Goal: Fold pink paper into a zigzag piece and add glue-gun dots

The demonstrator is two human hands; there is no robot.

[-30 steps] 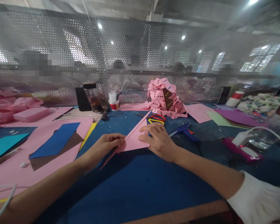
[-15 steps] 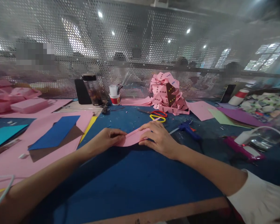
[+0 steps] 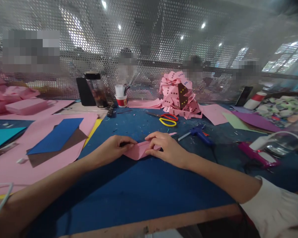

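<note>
Holding, head view: a pink paper piece (image 3: 136, 152) is between the two hands, over the middle of the counter (image 3: 139, 191); contact with the surface cannot be confirmed.
Left hand (image 3: 115, 146): thumb and forefinger pinched on the paper's left end, apparently to anchor it.
Right hand (image 3: 166, 147): fingers curled over the paper's right part, gripping it; the two-ended hold seems meant to control the bend in the sheet.
Pink tip (image 3: 173, 134): shows beyond the right hand; whether it joins the held paper is unclear.
Scissors (image 3: 162, 116): lying flat beyond the hands, blades leftward, handles rightward, presumably for easy reach.
Blue glue gun (image 3: 200, 134): right of the hands and apart from them, likely to leave elbow room.
Dotted pink bundle (image 3: 172, 96): at the back, near the perforated screen (image 3: 149, 43), probably to protect its loose flaps.
Blue sheet (image 3: 58, 135): overlapping a brown sheet (image 3: 75, 145) at left, seemingly stacked to save space.
</note>
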